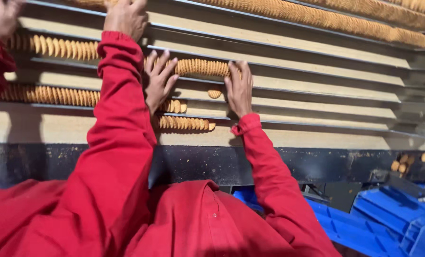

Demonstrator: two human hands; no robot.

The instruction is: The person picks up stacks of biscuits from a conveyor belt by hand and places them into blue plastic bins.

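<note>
The left hand (159, 81) has its fingers (167, 64) spread wide apart, pressed flat against the left end of a row of biscuits (200, 67) standing on edge in a conveyor lane (288, 81). The right hand (239, 88) has its fingers (231, 71) held close together and flat against the right end of the same row, so the row sits squeezed between both hands. Another person's hand (126, 18), on a red sleeve (119, 109), reaches across just left of the row. A single biscuit (214, 93) lies just below the row.
</note>
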